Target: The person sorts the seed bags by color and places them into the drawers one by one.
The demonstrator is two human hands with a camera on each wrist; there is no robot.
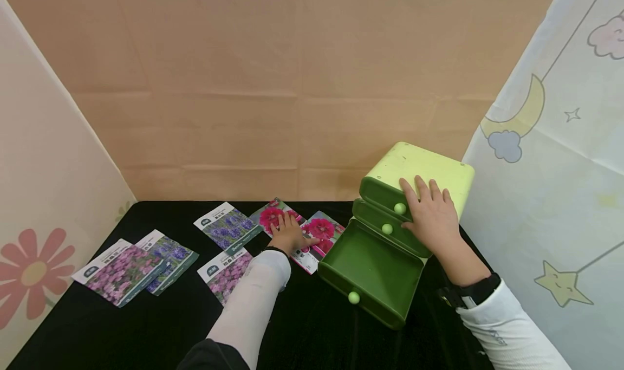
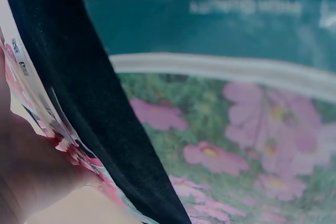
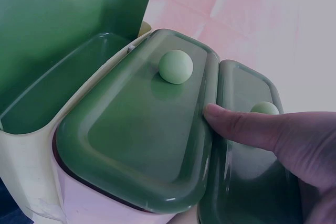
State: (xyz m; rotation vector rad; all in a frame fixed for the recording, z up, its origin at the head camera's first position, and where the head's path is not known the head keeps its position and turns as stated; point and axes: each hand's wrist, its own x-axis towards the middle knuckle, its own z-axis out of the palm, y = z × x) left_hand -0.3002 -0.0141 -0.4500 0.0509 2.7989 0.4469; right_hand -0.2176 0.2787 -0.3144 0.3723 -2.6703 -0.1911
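The left hand is spread, its fingers straight rather than clenched, and lies over the seam of two red packets: its fingers reach over the left red packet, and its thumb points across the right red packet. Both lie flat on the black cloth, just left of the box. The right red packet is close beside the bottom drawer, which is pulled out.

The right hand is unclenched too, its fingers stretched out on the box's pale top, its thumb down over the front. In the right wrist view the thumb tip touches the edge of the middle drawer, beside the top drawer. The middle drawer has a round knob.

Left of the left hand lie a purple packet and, nearer the body, a pink packet, partly behind the sleeve. Farther left, well apart, another pink packet overlaps another purple packet
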